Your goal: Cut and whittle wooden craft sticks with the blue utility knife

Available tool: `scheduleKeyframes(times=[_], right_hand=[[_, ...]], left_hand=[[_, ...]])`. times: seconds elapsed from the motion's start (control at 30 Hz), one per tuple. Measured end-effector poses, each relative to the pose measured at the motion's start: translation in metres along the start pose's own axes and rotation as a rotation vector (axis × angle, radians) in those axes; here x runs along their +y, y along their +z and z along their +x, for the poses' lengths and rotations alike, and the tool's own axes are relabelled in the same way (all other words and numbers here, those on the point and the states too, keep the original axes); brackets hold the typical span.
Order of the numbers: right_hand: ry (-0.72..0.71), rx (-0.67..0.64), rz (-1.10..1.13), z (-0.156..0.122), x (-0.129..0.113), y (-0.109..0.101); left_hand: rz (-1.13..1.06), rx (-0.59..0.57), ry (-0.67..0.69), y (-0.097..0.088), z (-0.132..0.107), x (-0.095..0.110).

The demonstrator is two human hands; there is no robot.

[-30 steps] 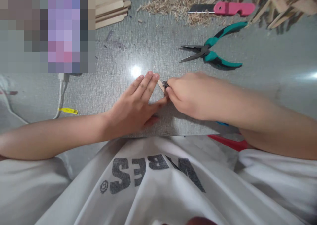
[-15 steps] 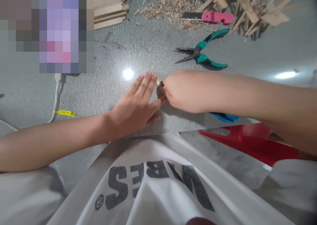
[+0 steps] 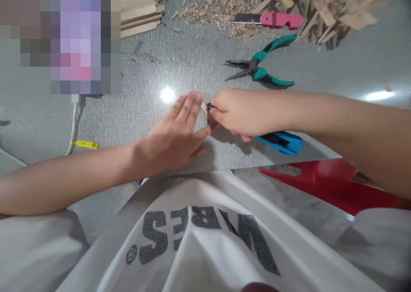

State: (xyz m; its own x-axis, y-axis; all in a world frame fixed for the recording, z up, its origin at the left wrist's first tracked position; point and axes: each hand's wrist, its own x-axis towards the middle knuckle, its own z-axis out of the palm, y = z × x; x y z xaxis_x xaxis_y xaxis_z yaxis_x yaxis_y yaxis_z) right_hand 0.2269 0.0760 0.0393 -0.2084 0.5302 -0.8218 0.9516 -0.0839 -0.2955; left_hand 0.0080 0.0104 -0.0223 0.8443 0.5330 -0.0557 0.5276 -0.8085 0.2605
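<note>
Your right hand clasps a blue tool, seemingly trimming the stick at two o'clock from your flat left hand; next needs steady pressure.

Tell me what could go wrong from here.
The right hand grips a blue-handled tool; what looks like its dark tip is close to the left hand, so a slip might hurt it.
The pink cutter lies with its blade bare among wood shavings; a careless reach could cut.
The open pliers lie near the right hand and might get knocked.
</note>
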Motion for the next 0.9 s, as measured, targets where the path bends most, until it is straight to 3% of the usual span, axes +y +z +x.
scheduleKeyframes(times=[0.13, 0.57, 0.9], right_hand=[[0.039, -0.110, -0.023, -0.005, -0.011, -0.004], [0.082, -0.141, 0.309, -0.003, 0.002, -0.002], [0.150, -0.218, 0.430, -0.001, 0.000, -0.006]], left_hand=[[0.033, -0.022, -0.005, 0.000, -0.003, -0.001], [0.002, -0.031, -0.003, 0.005, -0.006, -0.005], [-0.001, -0.045, 0.001, 0.001, -0.005, -0.005]])
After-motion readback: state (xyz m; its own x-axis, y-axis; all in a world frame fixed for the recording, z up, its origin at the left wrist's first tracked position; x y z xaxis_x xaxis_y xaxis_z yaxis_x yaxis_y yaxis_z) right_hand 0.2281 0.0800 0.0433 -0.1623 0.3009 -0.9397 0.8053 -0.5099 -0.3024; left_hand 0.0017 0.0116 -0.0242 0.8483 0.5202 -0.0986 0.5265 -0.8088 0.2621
